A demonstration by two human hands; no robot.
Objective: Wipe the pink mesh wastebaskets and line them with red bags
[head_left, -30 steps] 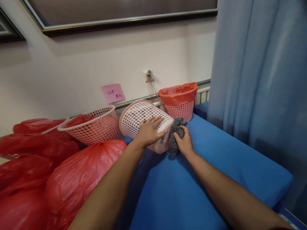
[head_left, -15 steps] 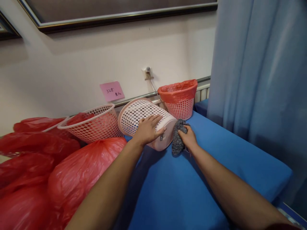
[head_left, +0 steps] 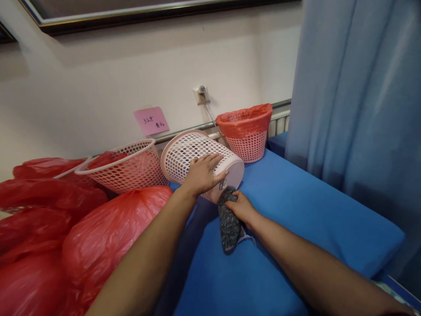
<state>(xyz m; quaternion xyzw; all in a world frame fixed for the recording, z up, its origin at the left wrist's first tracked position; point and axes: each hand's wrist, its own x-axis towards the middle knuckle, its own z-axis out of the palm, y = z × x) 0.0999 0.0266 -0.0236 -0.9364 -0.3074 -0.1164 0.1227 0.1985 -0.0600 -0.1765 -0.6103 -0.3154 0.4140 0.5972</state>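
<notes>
A pale pink perforated plastic basket (head_left: 184,151) lies on its side on the blue padded surface (head_left: 279,202), its base turned toward me. My left hand (head_left: 204,174) rests on its side near the base, fingers stretched out and thumb apart. In my right hand (head_left: 241,206) is a dark grey fuzzy cloth (head_left: 229,226), pinched near its upper end. The cloth's top touches or nearly touches the lower edge of the basket's base, and its loose end hangs toward the blue surface. Part of my right fingers is hidden behind the cloth.
A basket lined with a red bag (head_left: 245,125) stands behind on the right. To the left are another pink basket (head_left: 138,169) and bulging red plastic bags (head_left: 112,237). A blue curtain (head_left: 355,101) hangs at the right. A pink note (head_left: 151,120) is on the wall.
My right hand has moved the grey cloth down and left, from the right side of the basket's base to its lower edge. My left hand stays on the basket.
</notes>
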